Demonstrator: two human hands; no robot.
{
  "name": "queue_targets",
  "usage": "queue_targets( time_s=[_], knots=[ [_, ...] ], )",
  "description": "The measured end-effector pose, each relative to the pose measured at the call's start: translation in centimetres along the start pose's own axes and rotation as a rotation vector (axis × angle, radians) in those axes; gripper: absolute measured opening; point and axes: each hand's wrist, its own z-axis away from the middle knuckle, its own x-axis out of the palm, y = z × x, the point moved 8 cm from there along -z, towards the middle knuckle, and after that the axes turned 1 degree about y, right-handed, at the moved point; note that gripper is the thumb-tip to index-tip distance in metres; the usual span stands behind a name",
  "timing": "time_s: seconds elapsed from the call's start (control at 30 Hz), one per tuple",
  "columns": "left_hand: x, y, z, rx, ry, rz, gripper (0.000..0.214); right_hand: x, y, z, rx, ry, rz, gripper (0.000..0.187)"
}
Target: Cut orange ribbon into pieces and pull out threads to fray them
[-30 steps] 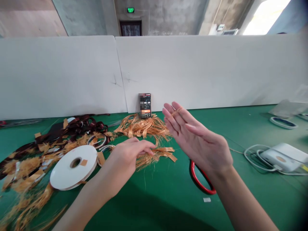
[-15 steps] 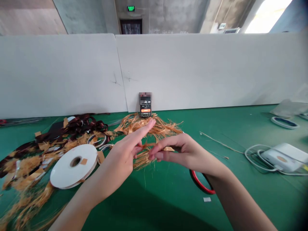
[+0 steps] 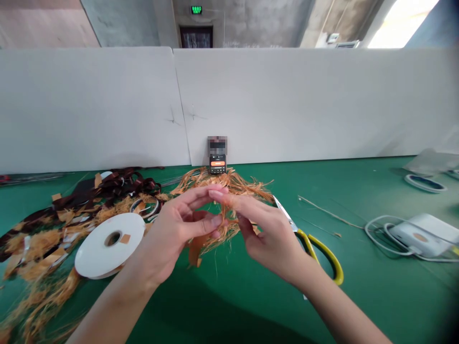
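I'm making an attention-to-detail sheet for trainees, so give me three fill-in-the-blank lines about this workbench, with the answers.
1. The left hand and right hand both pinch a tuft of frayed ____ strands.
2. The steel scissors beside the right hand have ____ handles.
3. The white tape roll rests on a ____ mat.

Answers: orange; yellow; green.

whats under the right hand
Yellow-handled scissors lie on the green mat, partly covered by the right hand; whatever else lies beneath that hand cannot be seen.
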Motion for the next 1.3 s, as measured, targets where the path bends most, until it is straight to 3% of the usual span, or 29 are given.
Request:
queue_targets(
  time_s=[0.07,0.17,0.27,0.37,0.43,0.53,0.6,0.67,0.73,0.8,0.9,1.0,1.07,1.17,1.3],
  knots=[
    [-0.1,-0.5,0.0,-0.069,0.012,0.117,0.037,0.4,-1.1,0.0,-0.132,-0.019,0.234,0.061],
    [-0.4,-1.0,-0.1,-0.118,0.065,0.195,0.033,0.6,-1.1,-0.1,-0.199,-0.021,0.519,0.05],
    [-0.8,-1.3,-0.3,-0.118,0.116,0.162,0.024,0.1,0.1,-0.4,-0.176,0.022,0.754,0.032],
    [-1.6,-1.4,-0.7,-0.079,0.169,0.091,0.017,-0.5,2.1,-0.7,-0.03,0.015,0.815,0.021],
    [-2.0,-1.4,-1.1,-0.048,0.192,0.041,0.015,-0.5,3.7,-0.7,0.147,-0.065,0.607,0.033],
    [-2.2,-1.6,-1.7,-0.031,0.188,-0.03,0.015,0.0,5.1,-0.2,0.403,-0.157,-0.058,0.041],
    [-2.0,-1.7,-1.9,-0.026,0.17,-0.066,0.015,0.0,4.9,-0.1,0.469,-0.115,-0.514,0.042],
    [-1.6,-1.7,-1.9,-0.021,0.147,-0.117,0.014,-1.1,4.7,-0.3,0.446,0.024,-0.8,0.039],
    [-1.0,-1.7,-1.7,-0.016,0.109,-0.194,0.011,-2.4,4.9,-0.4,0.407,0.16,-0.839,0.034],
    [-0.4,-1.6,-1.4,-0.013,0.07,-0.262,0.009,-3.1,5.0,-0.3,0.359,0.197,-0.617,0.032],
    [0.1,-1.2,-1.1,0.033,0.051,-0.317,0.006,-2.8,4.3,-0.4,0.219,0.092,-0.037,0.041],
    [0.0,-0.6,-1.1,0.109,0.092,-0.367,0.005,-1.7,3.7,-0.4,0.133,-0.031,0.24,0.02],
    [-0.2,-0.7,-1.3,0.107,0.111,-0.377,0.01,-1.4,4.2,-0.3,0.242,-0.085,0.138,0.017],
    [-0.8,-1.6,-1.7,0.049,0.129,-0.383,0.024,-1.7,4.8,0.0,0.471,-0.099,-0.246,0.029],
    [-0.9,-2.0,-2.2,0.124,0.139,-0.516,0.009,-3.0,4.8,-0.2,0.51,0.046,-0.791,0.04]
  ],
)
